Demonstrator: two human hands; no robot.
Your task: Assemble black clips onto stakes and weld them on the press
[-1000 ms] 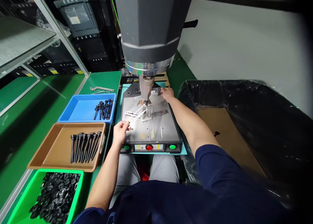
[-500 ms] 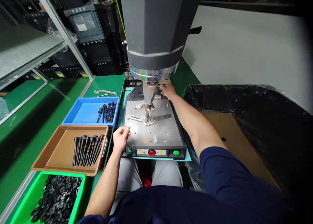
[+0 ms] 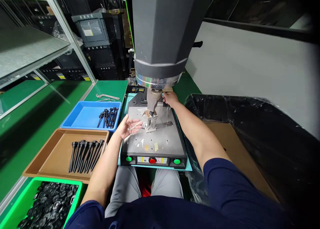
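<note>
- The blue tray, brown tray and green tray are at your left; the black-lined box, right.
- The metal horn stands over the metal fixture, between your hands.
- The plate gives room from fixture to front edge.
- The fixture, near the plate's middle, is upright; its bar points right.
- Your left hand has fingers apart; for your right hand, I cannot tell.

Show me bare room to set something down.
Left of the black bolts in the blue tray; left of the black rods in the brown tray. Also the metal plate right of the yellow tape, barring small marks. Crowded: the green bin, heaped with black parts, and around the metal bracket, beside the left hand.
</note>
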